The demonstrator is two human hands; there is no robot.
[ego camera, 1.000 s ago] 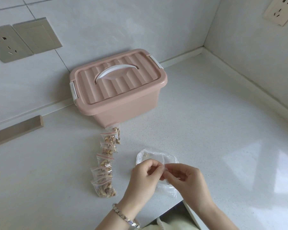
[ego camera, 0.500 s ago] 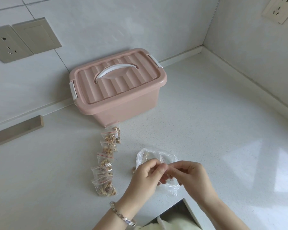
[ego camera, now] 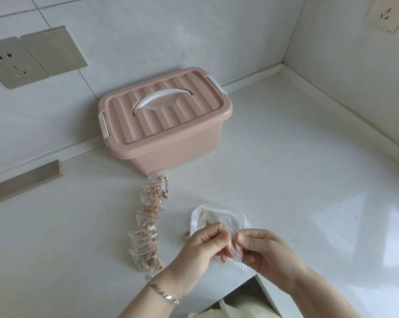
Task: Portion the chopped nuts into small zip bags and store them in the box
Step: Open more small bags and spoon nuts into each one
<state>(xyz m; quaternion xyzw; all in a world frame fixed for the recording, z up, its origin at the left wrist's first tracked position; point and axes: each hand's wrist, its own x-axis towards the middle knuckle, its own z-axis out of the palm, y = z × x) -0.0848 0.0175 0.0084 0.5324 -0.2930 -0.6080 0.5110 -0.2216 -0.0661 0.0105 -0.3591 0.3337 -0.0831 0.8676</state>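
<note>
Silver link bracelet (ego camera: 164,293) behind the left hand (ego camera: 203,246), bare forearms (ego camera: 320,294), pale cream garment (ego camera: 242,311) below.

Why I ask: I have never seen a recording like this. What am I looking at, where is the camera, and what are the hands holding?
There is no machine here, only a person working with two bare hands. Every picture comes from one wide-angle camera worn on the person's head, looking forward and down, which is why the arms enter from the bottom edge.

The left hand and the right hand together pinch a small zip bag with a red strip. Under them lies a larger clear plastic bag with a few nut pieces in it.

On the white countertop, a row of filled small bags runs from near the left hand toward the pink box. The box stands against the wall with its lid on. A few loose nut pieces lie beside the left hand.
</note>
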